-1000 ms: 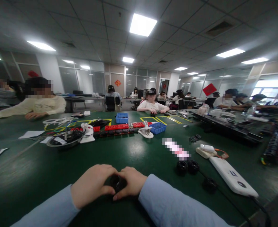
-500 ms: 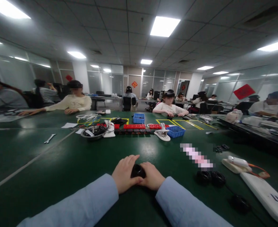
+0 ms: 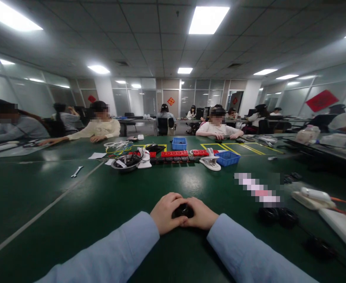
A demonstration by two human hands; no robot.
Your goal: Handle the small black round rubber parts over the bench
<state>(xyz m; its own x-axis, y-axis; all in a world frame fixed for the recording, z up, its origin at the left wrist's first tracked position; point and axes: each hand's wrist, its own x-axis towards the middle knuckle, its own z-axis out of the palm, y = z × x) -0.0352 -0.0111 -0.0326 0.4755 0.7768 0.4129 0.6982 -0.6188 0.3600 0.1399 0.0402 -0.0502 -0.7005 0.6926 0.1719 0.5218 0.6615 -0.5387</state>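
A small round black object (image 3: 183, 210) rests on the green table (image 3: 125, 196), close in front of me. My left hand (image 3: 167, 214) curls round its left side, and my right hand (image 3: 201, 214) wraps its right side. The fingertips of both hands meet at the far edge, and the thumbs touch at the near edge. The object's dark top shows between the hands; its lower part is hidden.
Beyond my hands are red power strips (image 3: 174, 153), a bowl of cables (image 3: 126, 162), a white clamp (image 3: 210, 160) and a blue basket (image 3: 228, 158). A wrench (image 3: 77, 171) lies left. Black coiled cables (image 3: 278, 216) and a white device (image 3: 342, 228) lie right. People sit across the table.
The fingers of my left hand have come down and closed round the black object, meeting those of my right hand. The view has turned slightly, so the scene sits further right.
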